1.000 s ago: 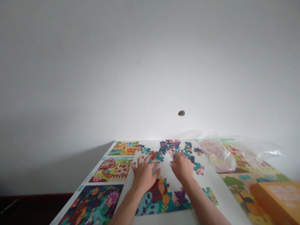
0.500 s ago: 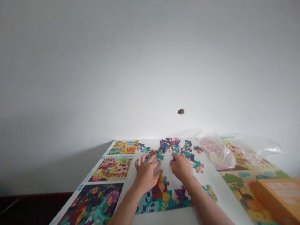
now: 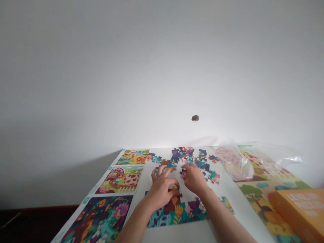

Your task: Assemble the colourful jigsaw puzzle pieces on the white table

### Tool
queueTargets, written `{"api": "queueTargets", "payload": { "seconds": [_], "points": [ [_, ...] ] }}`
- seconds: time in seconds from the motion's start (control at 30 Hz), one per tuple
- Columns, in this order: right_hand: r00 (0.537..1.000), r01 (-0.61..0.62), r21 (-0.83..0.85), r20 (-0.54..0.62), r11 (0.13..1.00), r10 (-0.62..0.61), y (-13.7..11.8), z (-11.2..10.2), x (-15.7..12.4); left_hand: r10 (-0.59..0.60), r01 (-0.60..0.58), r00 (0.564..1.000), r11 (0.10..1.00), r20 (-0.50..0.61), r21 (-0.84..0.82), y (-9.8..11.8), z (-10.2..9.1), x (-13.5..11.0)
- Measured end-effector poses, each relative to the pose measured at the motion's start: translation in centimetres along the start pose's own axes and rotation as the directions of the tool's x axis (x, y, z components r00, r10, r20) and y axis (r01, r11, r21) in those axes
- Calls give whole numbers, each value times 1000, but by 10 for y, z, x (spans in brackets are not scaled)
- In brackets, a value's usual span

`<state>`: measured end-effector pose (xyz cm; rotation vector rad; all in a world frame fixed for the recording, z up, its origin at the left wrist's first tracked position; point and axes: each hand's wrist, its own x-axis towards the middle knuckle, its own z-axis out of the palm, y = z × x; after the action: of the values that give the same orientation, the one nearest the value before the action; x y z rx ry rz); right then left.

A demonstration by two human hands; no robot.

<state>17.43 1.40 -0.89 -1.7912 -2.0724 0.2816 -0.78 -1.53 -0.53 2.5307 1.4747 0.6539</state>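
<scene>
Our left hand (image 3: pixel 162 190) curves over the top edge of the assembled jigsaw section (image 3: pixel 174 216) at bottom centre. Our right hand (image 3: pixel 193 179) sits just beside the left, its fingertips at a dark loose jigsaw piece (image 3: pixel 183 174); we cannot tell whether either hand is grasping anything. More loose jigsaw pieces (image 3: pixel 187 155) lie scattered above our hands. Printed picture sheets (image 3: pixel 118 180) run down the left, a plastic bag (image 3: pixel 234 162) lies at right, and an orange box (image 3: pixel 297 211) sits lower right.
</scene>
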Motion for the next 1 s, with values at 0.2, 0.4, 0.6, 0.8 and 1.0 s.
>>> {"api": "queueTargets", "payload": {
  "seconds": [0.2,0.4,0.6,0.8,1.0],
  "points": [
    [999,29,23,38,999,-30,-2,0,-1,5,-5,1000,1000,-1,2,-1,0,0],
    [998,55,53,24,997,-56,0,5,0,-18,19,998,1000,-59,13,-3,3,1],
    [995,69,156,-87,985,-56,-4,5,3,-185,187,964,982,-189,-10,-10,9,5],
    [987,53,541,-154,839,37,-20,6,-1,-148,132,957,988,-248,-78,-11,12,8],
    [983,149,774,-186,615,-4,-21,18,2,-105,76,905,993,-412,-87,-10,4,9]
  ]
}}
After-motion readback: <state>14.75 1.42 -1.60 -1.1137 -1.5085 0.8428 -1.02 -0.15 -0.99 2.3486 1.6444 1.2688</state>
